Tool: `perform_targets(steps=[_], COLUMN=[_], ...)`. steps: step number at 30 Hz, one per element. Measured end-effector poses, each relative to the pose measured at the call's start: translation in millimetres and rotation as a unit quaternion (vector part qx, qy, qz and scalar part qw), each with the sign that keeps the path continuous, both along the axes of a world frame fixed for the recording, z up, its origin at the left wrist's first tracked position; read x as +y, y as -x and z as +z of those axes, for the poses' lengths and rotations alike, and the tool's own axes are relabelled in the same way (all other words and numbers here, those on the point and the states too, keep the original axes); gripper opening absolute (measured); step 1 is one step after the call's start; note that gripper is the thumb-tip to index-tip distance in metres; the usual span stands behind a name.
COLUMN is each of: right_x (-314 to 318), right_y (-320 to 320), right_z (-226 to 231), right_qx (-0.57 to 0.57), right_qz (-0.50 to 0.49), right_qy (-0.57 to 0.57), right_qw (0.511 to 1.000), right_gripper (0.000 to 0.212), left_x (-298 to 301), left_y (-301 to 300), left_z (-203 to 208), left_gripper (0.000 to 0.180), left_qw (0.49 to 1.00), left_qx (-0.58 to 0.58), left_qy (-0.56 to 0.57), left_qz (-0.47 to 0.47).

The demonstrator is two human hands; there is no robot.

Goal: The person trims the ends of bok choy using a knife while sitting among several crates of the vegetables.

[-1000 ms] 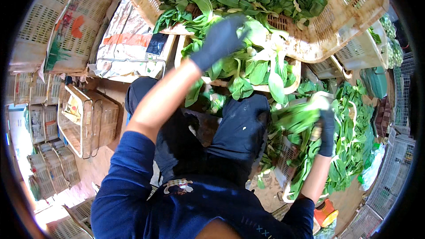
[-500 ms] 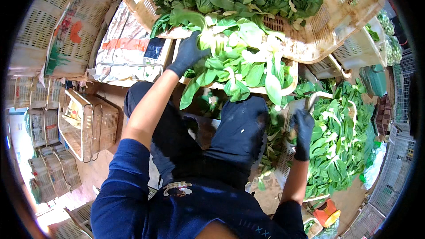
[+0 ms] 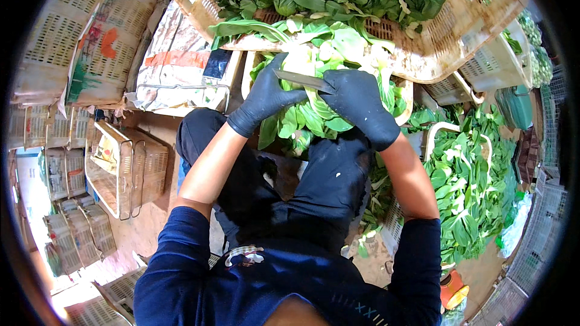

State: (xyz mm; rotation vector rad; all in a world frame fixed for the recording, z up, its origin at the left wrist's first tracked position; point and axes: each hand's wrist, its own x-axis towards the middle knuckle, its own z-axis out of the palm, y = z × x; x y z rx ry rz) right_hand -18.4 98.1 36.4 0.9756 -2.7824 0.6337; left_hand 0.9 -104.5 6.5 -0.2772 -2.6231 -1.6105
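My right hand [image 3: 357, 101], in a dark glove, is closed on a knife [image 3: 305, 80]. Its blade points left, across pale stalks and close to the fingers of my left hand [image 3: 266, 98]. That hand, gloved too, curls around a bok choy [image 3: 298, 60] at the left of the pile, thumb stretched to the right under the blade; its fingertips are partly hidden among the greens. More loose bok choy leaves [image 3: 291, 122] spread below both hands, over the edge of a pale crate [image 3: 406, 99] in front of my knees.
A large tilted basket [image 3: 417, 63] with bok choy rests just beyond my hands. Right of my leg a crate overflows with leafy greens [image 3: 462, 205]. A wrapped bundle [image 3: 181, 63] and stacked crates [image 3: 136, 169] stand left. An orange object [image 3: 452, 290] lies at the lower right.
My right hand has come from beside the right crate up to the pile, bringing the knife in front of my left hand. My left hand has shifted slightly right and down.
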Motion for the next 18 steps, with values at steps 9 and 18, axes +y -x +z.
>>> perform_targets(steps=[9,18], right_x=[80.2,-7.1], right_y=[79.4,6.2], right_z=[-114.9,-21.7], right_qx=[-0.138,-0.191], right_qz=[-0.098,-0.055], right_qy=[0.004,0.36], right_qw=[0.985,0.912], right_gripper=[0.031,0.056], left_x=[16.8,36.1], left_y=[-7.4,18.8], left_z=[20.9,5.5], left_gripper=[0.074,0.09], left_qw=[0.999,0.985], left_qx=[0.025,0.144], left_qy=[-0.003,0.091], left_qz=[-0.034,0.002])
